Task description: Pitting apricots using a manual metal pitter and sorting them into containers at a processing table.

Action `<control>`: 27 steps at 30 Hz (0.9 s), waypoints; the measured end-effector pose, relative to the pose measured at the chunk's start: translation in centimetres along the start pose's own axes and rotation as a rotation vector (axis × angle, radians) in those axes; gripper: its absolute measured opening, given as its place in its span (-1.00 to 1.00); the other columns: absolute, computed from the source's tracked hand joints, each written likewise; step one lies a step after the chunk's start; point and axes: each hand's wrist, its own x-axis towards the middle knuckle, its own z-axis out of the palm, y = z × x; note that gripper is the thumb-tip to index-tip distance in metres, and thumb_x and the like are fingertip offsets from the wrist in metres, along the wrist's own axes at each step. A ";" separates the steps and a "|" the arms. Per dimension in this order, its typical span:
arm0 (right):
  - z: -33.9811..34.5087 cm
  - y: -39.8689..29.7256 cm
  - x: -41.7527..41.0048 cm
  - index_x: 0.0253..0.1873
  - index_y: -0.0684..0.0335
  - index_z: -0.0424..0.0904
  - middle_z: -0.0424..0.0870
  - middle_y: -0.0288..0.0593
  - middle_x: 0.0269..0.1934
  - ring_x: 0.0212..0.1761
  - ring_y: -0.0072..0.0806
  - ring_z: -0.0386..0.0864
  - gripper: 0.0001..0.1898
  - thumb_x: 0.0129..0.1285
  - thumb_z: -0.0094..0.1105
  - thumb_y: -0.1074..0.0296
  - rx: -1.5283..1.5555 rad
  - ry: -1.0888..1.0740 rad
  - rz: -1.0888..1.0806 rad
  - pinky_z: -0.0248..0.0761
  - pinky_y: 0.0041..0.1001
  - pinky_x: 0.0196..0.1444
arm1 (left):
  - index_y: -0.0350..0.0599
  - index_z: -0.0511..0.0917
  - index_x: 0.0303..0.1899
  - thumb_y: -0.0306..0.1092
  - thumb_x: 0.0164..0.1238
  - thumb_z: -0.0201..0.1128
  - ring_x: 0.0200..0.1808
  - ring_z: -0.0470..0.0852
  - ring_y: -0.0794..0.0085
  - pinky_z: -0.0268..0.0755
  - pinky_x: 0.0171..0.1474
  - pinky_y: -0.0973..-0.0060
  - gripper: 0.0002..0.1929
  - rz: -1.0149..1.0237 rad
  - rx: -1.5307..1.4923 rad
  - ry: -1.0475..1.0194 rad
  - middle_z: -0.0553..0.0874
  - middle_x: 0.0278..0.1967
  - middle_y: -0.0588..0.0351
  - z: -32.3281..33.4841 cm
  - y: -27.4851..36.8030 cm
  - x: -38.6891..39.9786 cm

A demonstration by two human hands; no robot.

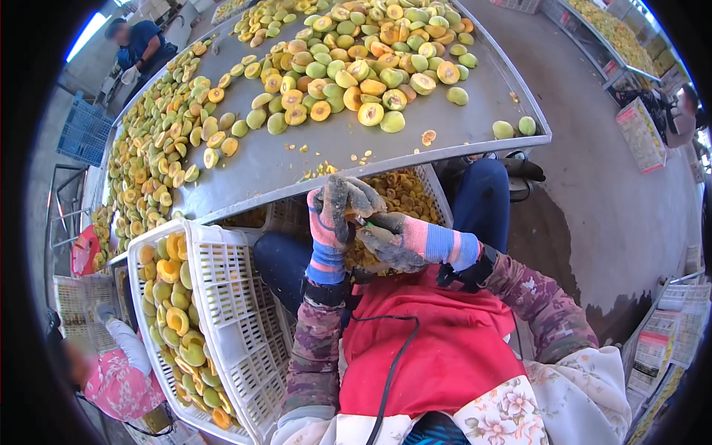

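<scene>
My left hand [345, 208], in a striped knit glove with a dirty grey palm, is closed around a piece of fruit [351, 214], mostly hidden by the fingers. Close against it, my right hand [397, 236], gloved alike, grips a small tool with a green part [367, 223]; its tip is at the fruit. Both hands are over a white crate [436, 194] of orange-brown fruit pieces, just below the edge of a metal table [461, 130]. Halved yellow-green fruits [370, 113], apricots or peaches, some with stones, lie heaped on the table.
A white plastic crate [222, 289] of pitted fruit halves stands tilted at my left. Beyond it sits a person in a pink patterned top [123, 384]. Another person [143, 47] is at the table's far left. At right are a person [681, 119] and a printed box [642, 136].
</scene>
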 end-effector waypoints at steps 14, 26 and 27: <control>-1.9 5.7 -1.9 -0.06 0.29 0.45 0.62 -0.03 -0.30 -0.24 -0.10 0.61 -0.70 0.38 -0.01 0.13 -0.977 0.113 0.249 0.45 -0.33 -0.26 | -0.30 0.37 0.11 -0.56 0.39 0.04 -0.04 0.59 0.37 0.49 0.08 0.43 -0.71 -0.387 -0.168 -0.038 0.58 -0.04 0.01 -1.9 -2.1 -3.2; 1.7 3.5 3.0 0.06 0.31 0.44 0.62 0.03 -0.23 -0.27 -0.07 0.61 -0.66 0.19 0.18 0.38 -0.980 0.513 -0.302 0.50 -0.28 -0.24 | -0.26 0.37 0.18 -0.21 0.51 -0.07 0.09 0.52 0.35 0.38 0.18 0.43 -0.61 -0.362 -0.206 0.096 0.54 0.05 0.03 -1.5 0.3 -4.7; 1.9 3.7 3.1 0.03 0.30 0.44 0.62 0.03 -0.22 -0.27 -0.07 0.61 -0.68 0.19 0.17 0.36 -1.004 0.536 -0.306 0.49 -0.27 -0.25 | -0.25 0.35 0.19 -0.40 0.32 0.04 0.08 0.52 0.18 0.39 0.16 0.33 -0.59 -0.441 -0.292 0.136 0.53 0.05 -0.07 -1.4 0.0 -4.8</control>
